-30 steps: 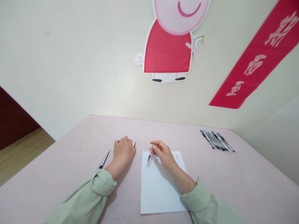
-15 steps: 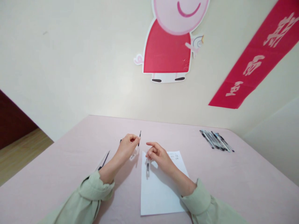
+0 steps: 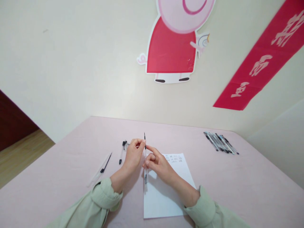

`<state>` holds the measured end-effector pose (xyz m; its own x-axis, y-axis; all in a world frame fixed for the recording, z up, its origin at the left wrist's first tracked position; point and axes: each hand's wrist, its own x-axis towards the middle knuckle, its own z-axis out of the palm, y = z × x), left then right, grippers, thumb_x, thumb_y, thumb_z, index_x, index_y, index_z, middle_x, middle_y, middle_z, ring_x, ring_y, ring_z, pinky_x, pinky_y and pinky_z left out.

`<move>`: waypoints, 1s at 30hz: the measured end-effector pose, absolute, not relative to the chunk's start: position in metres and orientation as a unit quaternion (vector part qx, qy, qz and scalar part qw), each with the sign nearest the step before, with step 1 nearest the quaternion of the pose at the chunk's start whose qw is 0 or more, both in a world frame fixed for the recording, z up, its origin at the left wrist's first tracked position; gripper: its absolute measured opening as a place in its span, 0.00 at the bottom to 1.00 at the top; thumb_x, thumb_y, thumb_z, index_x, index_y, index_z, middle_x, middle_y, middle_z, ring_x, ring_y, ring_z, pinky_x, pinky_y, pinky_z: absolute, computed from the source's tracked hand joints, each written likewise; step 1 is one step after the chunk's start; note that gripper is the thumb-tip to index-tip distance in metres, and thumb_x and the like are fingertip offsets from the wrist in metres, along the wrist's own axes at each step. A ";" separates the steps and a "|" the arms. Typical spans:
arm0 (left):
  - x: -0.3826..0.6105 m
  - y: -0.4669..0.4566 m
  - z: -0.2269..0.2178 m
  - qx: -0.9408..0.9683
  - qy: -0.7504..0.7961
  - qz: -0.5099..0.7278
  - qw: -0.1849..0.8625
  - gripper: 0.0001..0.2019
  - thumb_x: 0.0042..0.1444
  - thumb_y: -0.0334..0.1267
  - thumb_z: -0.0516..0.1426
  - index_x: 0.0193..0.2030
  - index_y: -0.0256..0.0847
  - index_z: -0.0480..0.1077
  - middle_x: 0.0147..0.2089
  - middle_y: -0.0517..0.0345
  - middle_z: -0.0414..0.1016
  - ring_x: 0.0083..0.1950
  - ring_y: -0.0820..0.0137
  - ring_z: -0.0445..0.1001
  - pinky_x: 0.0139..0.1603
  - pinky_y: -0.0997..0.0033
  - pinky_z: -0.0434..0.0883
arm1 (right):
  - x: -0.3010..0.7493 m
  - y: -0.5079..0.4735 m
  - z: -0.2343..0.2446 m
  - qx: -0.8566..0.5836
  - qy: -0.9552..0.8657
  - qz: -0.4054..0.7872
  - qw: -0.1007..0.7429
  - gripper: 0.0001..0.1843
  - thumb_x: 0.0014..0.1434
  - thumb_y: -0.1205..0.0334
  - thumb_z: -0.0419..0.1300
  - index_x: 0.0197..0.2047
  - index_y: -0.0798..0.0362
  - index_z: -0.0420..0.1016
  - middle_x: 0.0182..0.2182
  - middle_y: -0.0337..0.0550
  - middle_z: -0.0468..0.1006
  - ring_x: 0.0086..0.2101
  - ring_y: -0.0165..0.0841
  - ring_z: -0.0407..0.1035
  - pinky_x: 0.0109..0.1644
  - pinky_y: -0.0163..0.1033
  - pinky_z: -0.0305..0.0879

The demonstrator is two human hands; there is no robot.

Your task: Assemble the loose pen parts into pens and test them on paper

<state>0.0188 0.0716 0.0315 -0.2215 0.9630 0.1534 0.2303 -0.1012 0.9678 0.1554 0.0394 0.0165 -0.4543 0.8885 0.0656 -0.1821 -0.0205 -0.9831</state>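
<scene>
My left hand pinches a thin pen refill between thumb and fingertips, its dark tip pointing up. Just below and to the right, my right hand is closed around a clear pen barrel with a dark part inside. The two pieces stand nearly in one upright line, and the hands almost touch. Whether the refill sits inside the barrel is hidden by my fingers. Under my right hand lies a white sheet of paper with handwriting near its top.
Left of my hands lie another dark-tipped refill and a clear tube. Small black-and-clear pen parts rest beside my left hand. A pile of several pens sits at the back right of the pink-covered table.
My left hand has shifted right and slightly down, bringing the refill into line with the barrel. My right hand has moved a little left, and the pen parts behind my left hand now show.
</scene>
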 end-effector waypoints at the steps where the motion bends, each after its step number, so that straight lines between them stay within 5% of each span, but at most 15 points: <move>1: 0.019 0.072 0.031 0.519 0.573 0.532 0.345 0.14 0.53 0.48 0.54 0.29 0.39 0.69 0.31 0.56 0.72 0.38 0.64 0.72 0.42 0.64 0.68 | 0.156 0.040 0.015 -0.312 -0.563 0.642 0.417 0.30 0.55 0.62 0.61 0.60 0.49 0.59 0.28 0.33 0.73 0.31 0.30 0.72 0.38 0.38 0.67; 30: 0.027 0.059 0.030 0.560 0.542 0.462 0.423 0.08 0.47 0.42 0.55 0.23 0.40 0.67 0.27 0.61 0.67 0.29 0.69 0.69 0.33 0.69 0.67 | 0.167 0.058 0.001 -0.347 -0.590 0.562 0.465 0.19 0.55 0.61 0.61 0.50 0.50 0.63 0.26 0.32 0.70 0.29 0.30 0.68 0.36 0.37 0.63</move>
